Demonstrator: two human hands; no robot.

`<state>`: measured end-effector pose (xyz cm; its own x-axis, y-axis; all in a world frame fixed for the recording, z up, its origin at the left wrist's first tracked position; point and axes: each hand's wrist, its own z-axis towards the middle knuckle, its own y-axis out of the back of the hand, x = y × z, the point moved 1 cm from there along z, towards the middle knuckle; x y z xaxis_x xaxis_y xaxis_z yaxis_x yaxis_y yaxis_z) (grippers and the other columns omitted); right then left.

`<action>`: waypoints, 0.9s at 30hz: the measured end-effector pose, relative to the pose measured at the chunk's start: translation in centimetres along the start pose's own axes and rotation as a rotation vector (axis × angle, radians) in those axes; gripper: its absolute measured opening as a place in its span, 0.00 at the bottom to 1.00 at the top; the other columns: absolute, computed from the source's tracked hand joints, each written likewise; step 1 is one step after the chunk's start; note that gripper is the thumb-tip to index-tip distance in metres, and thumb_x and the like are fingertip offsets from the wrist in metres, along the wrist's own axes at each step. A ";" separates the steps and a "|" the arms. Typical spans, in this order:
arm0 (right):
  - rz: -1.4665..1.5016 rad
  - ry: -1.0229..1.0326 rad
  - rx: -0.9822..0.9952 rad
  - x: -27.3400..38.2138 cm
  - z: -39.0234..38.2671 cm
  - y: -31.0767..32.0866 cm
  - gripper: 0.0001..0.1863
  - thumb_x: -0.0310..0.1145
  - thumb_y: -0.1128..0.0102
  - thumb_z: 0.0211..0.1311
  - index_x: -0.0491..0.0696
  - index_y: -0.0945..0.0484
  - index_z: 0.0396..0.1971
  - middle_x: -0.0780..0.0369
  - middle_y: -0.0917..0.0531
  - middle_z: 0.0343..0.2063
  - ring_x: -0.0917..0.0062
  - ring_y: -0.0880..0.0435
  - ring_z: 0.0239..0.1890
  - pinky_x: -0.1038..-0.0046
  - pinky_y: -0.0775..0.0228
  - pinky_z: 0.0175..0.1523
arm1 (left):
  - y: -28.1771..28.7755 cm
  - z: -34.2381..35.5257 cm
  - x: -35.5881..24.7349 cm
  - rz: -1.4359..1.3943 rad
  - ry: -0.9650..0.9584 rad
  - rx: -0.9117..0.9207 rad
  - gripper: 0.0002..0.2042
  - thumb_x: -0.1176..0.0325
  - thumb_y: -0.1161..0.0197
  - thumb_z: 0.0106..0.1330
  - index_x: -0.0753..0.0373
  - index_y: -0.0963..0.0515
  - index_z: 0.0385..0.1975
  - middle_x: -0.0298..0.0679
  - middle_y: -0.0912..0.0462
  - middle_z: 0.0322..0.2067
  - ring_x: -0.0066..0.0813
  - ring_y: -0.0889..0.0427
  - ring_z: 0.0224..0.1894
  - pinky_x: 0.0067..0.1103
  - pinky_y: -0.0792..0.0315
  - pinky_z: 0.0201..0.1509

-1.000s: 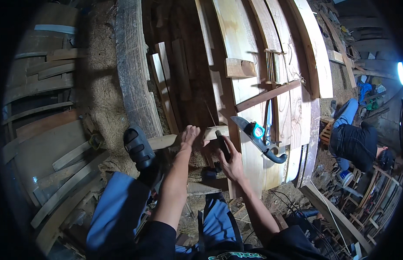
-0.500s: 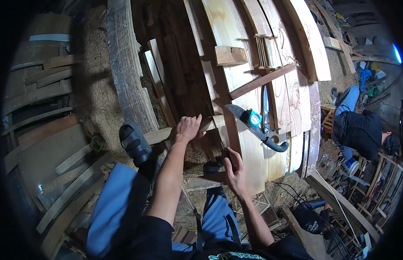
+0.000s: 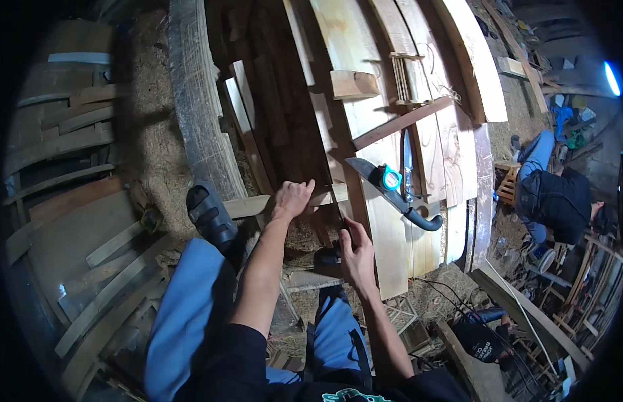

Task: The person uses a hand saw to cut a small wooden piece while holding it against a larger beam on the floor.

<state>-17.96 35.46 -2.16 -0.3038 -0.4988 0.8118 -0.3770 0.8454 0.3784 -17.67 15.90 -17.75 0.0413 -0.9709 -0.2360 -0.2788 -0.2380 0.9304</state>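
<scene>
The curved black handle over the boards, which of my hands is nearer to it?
Right. Your right hand is left of and slightly below the curved black handle in the picture; your left hand is farther left, on the pale wooden strip.

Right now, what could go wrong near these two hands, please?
The slim dark tool, perhaps a saw, in the right hand might slip toward the left hand gripping the wooden strip. The hook-handled blade, lying exposed by the turquoise tape measure, could cut a hand reaching there.
</scene>
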 end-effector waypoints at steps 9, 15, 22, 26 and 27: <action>-0.116 -0.131 0.150 5.3 6.9 -1.0 0.15 0.33 0.44 0.65 0.39 0.23 0.46 0.48 0.16 0.37 0.61 0.18 0.43 0.66 0.27 0.47 | -3.0 -1.0 1.7 0.114 -0.032 0.041 0.43 0.34 0.35 0.45 0.60 0.28 0.58 0.37 0.18 0.30 0.32 0.17 0.31 0.30 0.27 0.38; -0.110 -0.149 0.177 4.7 8.6 -0.1 0.16 0.33 0.45 0.63 0.37 0.22 0.44 0.43 0.17 0.36 0.55 0.16 0.43 0.63 0.27 0.49 | -2.2 -0.2 1.0 0.029 -0.019 0.093 0.42 0.38 0.32 0.44 0.61 0.27 0.56 0.41 0.17 0.31 0.36 0.17 0.33 0.32 0.26 0.41; -0.102 -0.071 0.113 2.1 8.4 -1.1 0.14 0.33 0.44 0.62 0.40 0.21 0.43 0.45 0.17 0.36 0.53 0.17 0.43 0.63 0.27 0.50 | -1.3 -0.3 0.6 -0.003 -0.056 0.104 0.42 0.39 0.31 0.44 0.63 0.28 0.56 0.44 0.16 0.32 0.40 0.15 0.35 0.33 0.24 0.41; -0.137 -0.026 0.076 1.7 9.7 -2.0 0.15 0.34 0.42 0.63 0.39 0.21 0.42 0.48 0.15 0.37 0.64 0.14 0.43 0.69 0.26 0.48 | -1.2 0.4 0.9 0.032 -0.032 0.090 0.43 0.39 0.30 0.43 0.64 0.29 0.56 0.44 0.17 0.33 0.41 0.16 0.34 0.34 0.24 0.40; -0.131 -0.093 0.142 2.0 9.7 -2.1 0.16 0.35 0.44 0.61 0.40 0.19 0.42 0.47 0.16 0.39 0.53 0.18 0.46 0.64 0.26 0.52 | -2.1 -1.0 2.0 -0.025 -0.071 -0.019 0.42 0.41 0.29 0.42 0.65 0.29 0.55 0.45 0.18 0.31 0.44 0.17 0.33 0.35 0.24 0.39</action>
<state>-26.31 30.85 -5.62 -0.3211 -0.6235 0.7128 -0.5359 0.7402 0.4061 -16.07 14.46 -19.87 -0.0201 -0.9604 -0.2778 -0.2597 -0.2633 0.9291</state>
